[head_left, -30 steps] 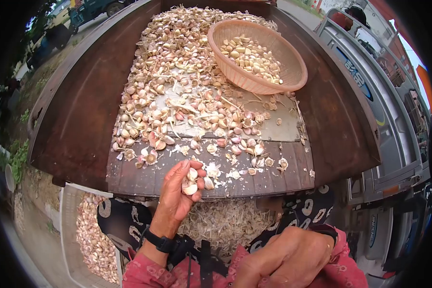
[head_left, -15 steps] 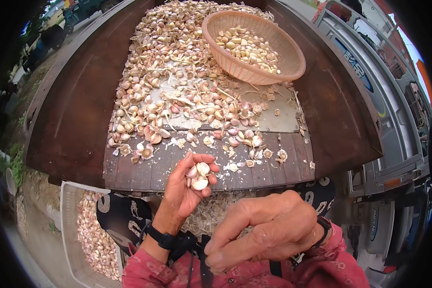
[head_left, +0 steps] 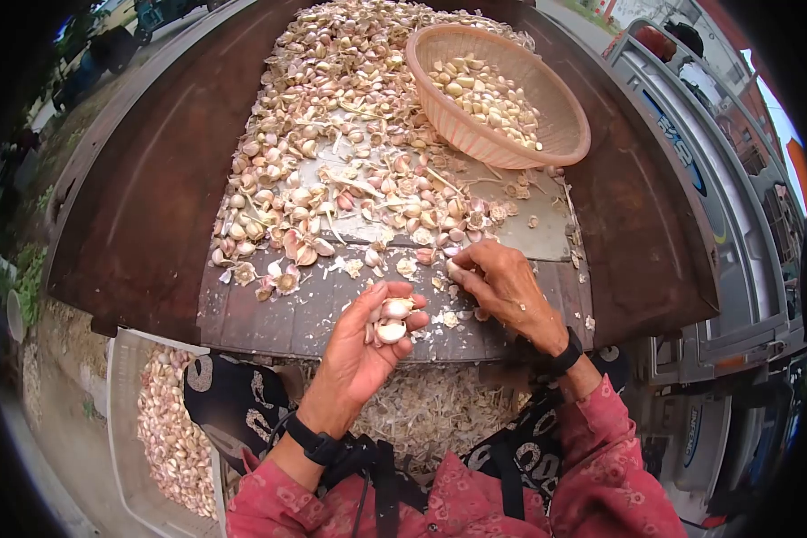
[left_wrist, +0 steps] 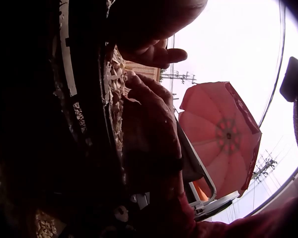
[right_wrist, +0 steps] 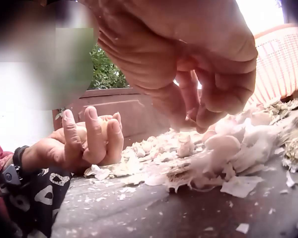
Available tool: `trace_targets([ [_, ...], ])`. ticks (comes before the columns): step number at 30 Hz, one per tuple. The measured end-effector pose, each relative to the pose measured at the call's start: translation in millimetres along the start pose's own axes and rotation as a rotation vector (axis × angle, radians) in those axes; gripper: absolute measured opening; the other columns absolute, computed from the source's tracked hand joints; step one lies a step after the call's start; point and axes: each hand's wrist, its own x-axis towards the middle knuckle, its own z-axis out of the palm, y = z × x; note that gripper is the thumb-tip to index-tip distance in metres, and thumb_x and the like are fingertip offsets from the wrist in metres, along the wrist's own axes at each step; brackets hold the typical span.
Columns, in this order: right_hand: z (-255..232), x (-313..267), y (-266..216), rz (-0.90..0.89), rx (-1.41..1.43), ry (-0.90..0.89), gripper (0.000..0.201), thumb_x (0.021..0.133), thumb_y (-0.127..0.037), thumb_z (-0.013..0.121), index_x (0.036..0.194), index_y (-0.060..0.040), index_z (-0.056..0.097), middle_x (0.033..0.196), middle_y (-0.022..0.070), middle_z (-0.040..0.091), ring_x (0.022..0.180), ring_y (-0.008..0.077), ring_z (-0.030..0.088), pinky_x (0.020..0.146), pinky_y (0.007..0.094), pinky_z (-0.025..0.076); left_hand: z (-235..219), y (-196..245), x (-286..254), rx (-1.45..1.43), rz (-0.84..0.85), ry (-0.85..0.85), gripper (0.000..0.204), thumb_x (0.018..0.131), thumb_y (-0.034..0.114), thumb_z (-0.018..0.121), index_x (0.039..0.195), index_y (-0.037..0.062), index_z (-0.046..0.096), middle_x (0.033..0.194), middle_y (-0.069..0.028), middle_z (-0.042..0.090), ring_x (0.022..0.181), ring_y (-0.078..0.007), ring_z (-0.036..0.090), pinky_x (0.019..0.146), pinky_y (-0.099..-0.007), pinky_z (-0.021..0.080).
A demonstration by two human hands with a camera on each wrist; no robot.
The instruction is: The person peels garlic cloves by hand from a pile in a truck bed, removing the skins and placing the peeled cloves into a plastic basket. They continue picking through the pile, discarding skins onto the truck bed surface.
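Note:
In the head view my left hand (head_left: 360, 359) is turned palm up, its fingers curled round several garlic cloves (head_left: 391, 331) with pale, pinkish skins. To its right, my right hand (head_left: 518, 296) reaches down to the near edge of the garlic spread. Its thumb and forefinger pinch a garlic clove (head_left: 455, 271), mostly hidden by the fingertips. The right wrist view shows that hand (right_wrist: 188, 54) close over loose cloves (right_wrist: 223, 145) and papery skins (right_wrist: 241, 186), with the left hand (right_wrist: 97, 141) beside them.
A pink plastic basket (head_left: 457, 134) of peeled cloves (head_left: 480, 94) stands on the heap of unpeeled garlic (head_left: 332, 108). Brown metal side walls (head_left: 166, 170) flank the work surface (head_left: 305, 318). Below left is a white crate (head_left: 121, 430) of cloves; skins (head_left: 448, 403) lie between the knees.
My right hand has moved from close to the body up and forward to the cloves on the surface. The left hand still holds its cloves, slightly farther right.

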Motion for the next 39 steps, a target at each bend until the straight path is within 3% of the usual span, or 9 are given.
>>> trace_targets([
  [2,-14.5,2.7,-12.8,0.252,0.281,0.008,0.022,0.089,-0.018,0.068,0.097,0.0025,0.068,0.086,0.0161,0.066,0.081,0.029,0.065,0.07,0.038,0.05,3.2,0.0,-0.7,0.021,0.002,-0.011,0.038,0.104,0.033,0.046,0.119,-0.0001,0.056,0.111,-0.019,0.065,0.092,-0.0247,0.07,0.061,-0.0265,0.06],
  [6,-18.0,8.5,-41.8,-0.111,0.418,0.049,0.02,0.088,-0.01,0.068,0.105,0.0012,0.069,0.087,0.0143,0.067,0.081,0.0266,0.066,0.072,0.0367,0.05,7.7,-1.2,1.6,-0.028,-0.013,-0.057,0.044,0.105,0.038,0.042,0.124,0.0003,0.055,0.111,-0.0166,0.066,0.095,-0.0237,0.07,0.065,-0.027,0.06],
  [16,13.3,26.7,21.1,-0.046,-0.122,-0.001,0.015,0.083,-0.005,0.065,0.089,0.0032,0.055,0.086,0.0214,0.059,0.085,0.0419,0.062,0.072,0.0482,0.05,1.0,6.0,-7.4,-0.216,-0.095,-0.069,0.029,0.102,0.022,0.048,0.118,-0.001,0.055,0.109,-0.0215,0.061,0.078,-0.0203,0.061,0.042,-0.0197,0.046],
  [22,-16.3,19.7,7.8,0.222,0.261,-0.114,0.02,0.086,-0.008,0.068,0.1,0.005,0.062,0.091,0.0202,0.067,0.077,0.0315,0.068,0.068,0.0381,0.055,24.0,54.2,-116.5,-0.055,0.48,0.057,0.026,0.104,0.018,0.045,0.119,-0.0029,0.051,0.108,-0.023,0.058,0.071,-0.0168,0.054,0.036,-0.0174,0.04],
  [24,-16.1,9.8,6.5,0.44,1.027,-0.039,0.022,0.092,-0.011,0.066,0.107,0.0059,0.064,0.098,0.017,0.07,0.079,0.0212,0.07,0.07,0.0284,0.057,5.2,80.1,-165.3,0.005,0.762,0.075,0.031,0.105,0.017,0.041,0.124,-0.0065,0.047,0.114,-0.0257,0.055,0.074,-0.0162,0.052,0.035,-0.0186,0.04],
  [28,-24.3,-7.1,-7.0,0.488,1.393,-0.092,0.023,0.095,-0.012,0.065,0.108,0.0062,0.063,0.103,0.0175,0.07,0.087,0.0215,0.072,0.072,0.0265,0.06,-69.4,120.3,-246.5,0.373,1.121,0.257,0.038,0.105,0.018,0.043,0.135,-0.0059,0.045,0.129,-0.0233,0.051,0.095,-0.0195,0.058,0.055,-0.0207,0.051],
  [31,-21.4,-23.0,-14.0,0.423,1.551,-0.112,0.021,0.092,-0.009,0.066,0.108,0.004,0.061,0.106,0.0204,0.069,0.093,0.0241,0.071,0.07,0.0268,0.06,-108.5,123.8,-266.8,0.501,1.31,0.869,0.044,0.101,0.017,0.048,0.14,-0.0036,0.045,0.14,-0.0186,0.047,0.12,-0.023,0.053,0.092,-0.0333,0.051],
  [33,-23.6,-32.0,-25.6,0.332,1.707,-0.143,0.019,0.09,-0.005,0.068,0.106,0.0016,0.061,0.11,0.0222,0.067,0.097,0.0251,0.07,0.067,0.0266,0.059,-170.0,129.2,-280.2,0.928,1.387,1.14,0.049,0.097,0.016,0.051,0.143,0.0,0.045,0.147,-0.0131,0.044,0.135,-0.0252,0.041,0.116,-0.0431,0.027],
  [39,-57.6,-62.9,-102.5,-0.142,1.946,-0.252,0.016,0.087,0.0,0.068,0.102,0.0045,0.063,0.108,0.0256,0.065,0.094,0.0271,0.068,0.074,0.0325,0.057,-97.9,119.8,-234.5,0.538,1.393,1.033,0.046,0.097,0.019,0.051,0.14,0.0018,0.048,0.145,-0.0105,0.047,0.133,-0.0205,0.039,0.115,-0.0393,0.022],
])
